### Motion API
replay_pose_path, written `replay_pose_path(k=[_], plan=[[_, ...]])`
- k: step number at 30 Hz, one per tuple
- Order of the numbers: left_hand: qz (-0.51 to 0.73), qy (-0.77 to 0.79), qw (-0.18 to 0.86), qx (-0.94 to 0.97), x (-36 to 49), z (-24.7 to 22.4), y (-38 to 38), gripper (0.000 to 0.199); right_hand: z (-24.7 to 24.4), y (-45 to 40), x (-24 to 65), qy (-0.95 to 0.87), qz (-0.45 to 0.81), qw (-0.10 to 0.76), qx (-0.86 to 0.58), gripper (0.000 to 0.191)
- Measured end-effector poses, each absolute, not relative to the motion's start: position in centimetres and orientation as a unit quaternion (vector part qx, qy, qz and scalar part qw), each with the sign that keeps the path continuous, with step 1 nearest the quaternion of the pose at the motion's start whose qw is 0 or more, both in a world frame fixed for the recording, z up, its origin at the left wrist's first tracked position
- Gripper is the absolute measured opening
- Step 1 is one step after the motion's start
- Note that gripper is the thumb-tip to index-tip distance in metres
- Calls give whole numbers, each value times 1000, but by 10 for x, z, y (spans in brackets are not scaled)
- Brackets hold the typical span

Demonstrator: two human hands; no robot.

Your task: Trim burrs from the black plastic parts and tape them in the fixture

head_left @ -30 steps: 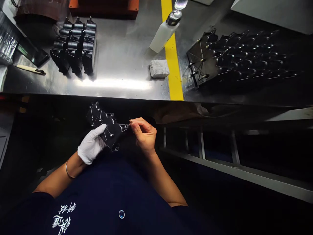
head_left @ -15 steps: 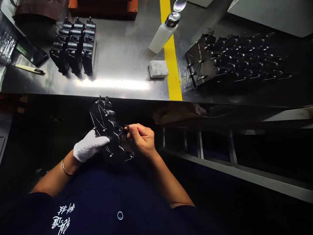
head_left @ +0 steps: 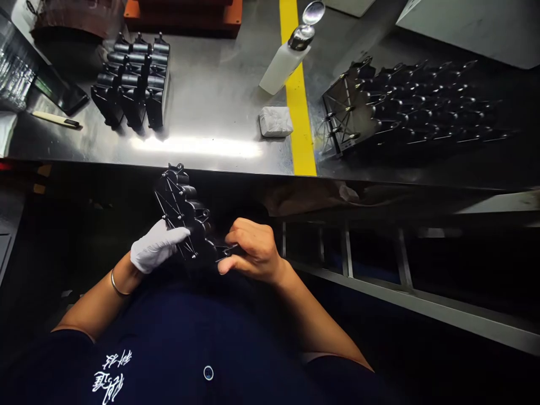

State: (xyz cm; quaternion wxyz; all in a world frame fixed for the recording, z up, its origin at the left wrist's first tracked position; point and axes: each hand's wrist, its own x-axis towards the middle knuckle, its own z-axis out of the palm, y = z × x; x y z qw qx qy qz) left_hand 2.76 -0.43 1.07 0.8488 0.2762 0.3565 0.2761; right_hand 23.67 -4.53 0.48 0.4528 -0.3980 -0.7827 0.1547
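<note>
A black moulded plastic part (head_left: 182, 216) with ribs and small metal inserts is held below the table's front edge, over my lap. My left hand (head_left: 154, 246), in a white glove, grips its left side. My bare right hand (head_left: 250, 251) pinches the part's lower right corner with thumb and fingers. The part stands tilted, its long end pointing up toward the table edge.
On the steel table (head_left: 211, 107) stand a block of black parts (head_left: 134, 81) at the left, a long row of similar parts (head_left: 413, 104) at the right, a white bottle (head_left: 287, 56), a white pad (head_left: 275, 121), a yellow stripe (head_left: 297, 101) and a thin tool (head_left: 55, 118).
The part has been turned from lying crosswise to standing more upright. My right hand has moved down from the part's right tab to its lower corner.
</note>
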Motion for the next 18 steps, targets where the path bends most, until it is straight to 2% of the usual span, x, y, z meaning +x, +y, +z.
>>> replay_pose_path(k=[10, 13, 15, 18], plan=[[308, 371, 847, 224, 34, 2, -11, 37, 8, -45, 237, -770, 95, 430, -462, 49], [322, 359, 851, 208, 32, 5, -7, 40, 9, -46, 239, -781, 130, 414, -449, 50], [314, 339, 869, 177, 28, 8, -2, 35, 9, -43, 243, -760, 196, 453, -423, 46], [253, 325, 905, 105, 23, 13, 5, 20, 8, -35, 253, -644, 239, 574, -446, 26]])
